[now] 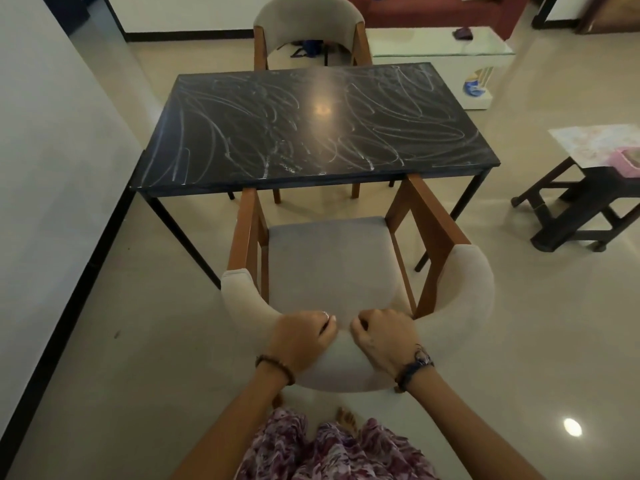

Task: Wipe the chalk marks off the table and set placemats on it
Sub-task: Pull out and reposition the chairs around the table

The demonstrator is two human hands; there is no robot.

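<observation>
A dark rectangular table stands ahead of me, its top covered with white chalk scribbles. In front of it stands a chair with a grey seat, wooden frame and curved padded backrest. My left hand and my right hand both grip the top middle of that backrest, fingers curled over its edge, close beside each other. A pale patterned sheet, possibly a placemat, lies on a dark stool at the right.
A second chair stands at the table's far end. A dark wooden stool is on the right, a white low glass-topped table behind, a red sofa beyond. A white wall runs along the left.
</observation>
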